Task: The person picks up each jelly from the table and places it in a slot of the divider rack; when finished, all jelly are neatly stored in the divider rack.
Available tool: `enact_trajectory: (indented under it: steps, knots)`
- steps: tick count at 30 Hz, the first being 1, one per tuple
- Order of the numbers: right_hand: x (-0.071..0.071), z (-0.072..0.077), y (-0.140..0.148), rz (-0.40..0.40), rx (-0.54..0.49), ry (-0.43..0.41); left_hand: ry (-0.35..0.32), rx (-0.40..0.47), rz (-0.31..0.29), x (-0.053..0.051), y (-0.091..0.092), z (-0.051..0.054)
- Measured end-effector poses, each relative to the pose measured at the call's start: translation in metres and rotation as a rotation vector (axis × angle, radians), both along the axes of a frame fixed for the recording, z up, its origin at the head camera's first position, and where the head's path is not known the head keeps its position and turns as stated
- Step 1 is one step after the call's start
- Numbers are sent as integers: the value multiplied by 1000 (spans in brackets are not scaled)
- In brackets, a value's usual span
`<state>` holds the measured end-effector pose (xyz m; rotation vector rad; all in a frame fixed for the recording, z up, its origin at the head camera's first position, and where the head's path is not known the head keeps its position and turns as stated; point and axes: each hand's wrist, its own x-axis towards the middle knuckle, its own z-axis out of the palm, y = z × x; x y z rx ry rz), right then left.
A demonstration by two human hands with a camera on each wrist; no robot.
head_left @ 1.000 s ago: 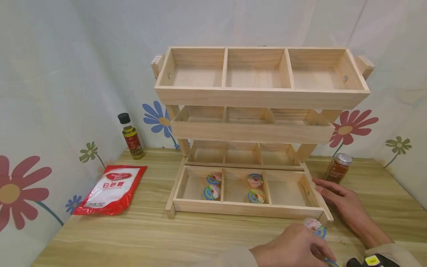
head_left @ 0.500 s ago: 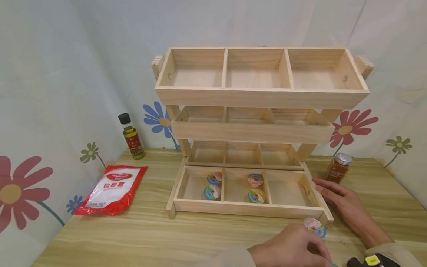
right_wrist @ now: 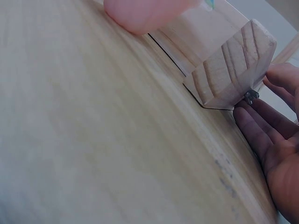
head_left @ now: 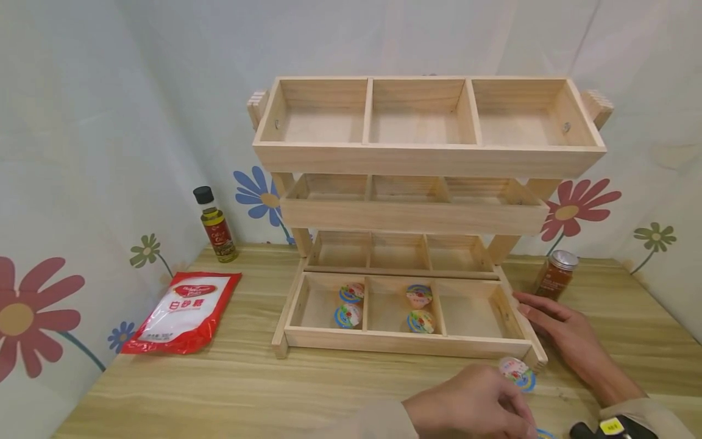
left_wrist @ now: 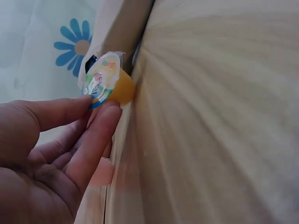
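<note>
Near the bottom right of the head view, my left hand (head_left: 474, 402) pinches a yellow jelly cup (left_wrist: 122, 88) by its rim between thumb and fingers. The cup sits tilted close to the tabletop, and only a blue edge of it shows from the head. A pink jelly cup (head_left: 517, 374) lies by the front right foot of the tiered wooden rack (head_left: 408, 346). My right hand (head_left: 573, 341) rests with extended fingers against the rack's right side. In the right wrist view its fingers (right_wrist: 254, 123) touch near the striped wooden foot (right_wrist: 233, 65).
Two jelly cups (head_left: 349, 316) sit in the bottom tray's left compartment and two jelly cups (head_left: 420, 321) in its middle one. A brown jar (head_left: 555, 277) stands right of the rack. At left are a sugar bag (head_left: 183, 311) and an olive oil bottle (head_left: 217, 228).
My left hand has shifted slightly left, the pinched jelly cup with it. The right hand stays against the rack's side.
</note>
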<state>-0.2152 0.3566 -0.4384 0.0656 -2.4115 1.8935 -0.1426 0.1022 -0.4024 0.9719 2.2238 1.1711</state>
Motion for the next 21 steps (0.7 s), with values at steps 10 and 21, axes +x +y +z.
enact_trajectory:
  steps: [10,21]
  knots:
    - [0,1,1,7,-11,-7,-290,70,141,3,2,7]
    - [0,1,1,9,20,-5,-388,101,171,1,5,3]
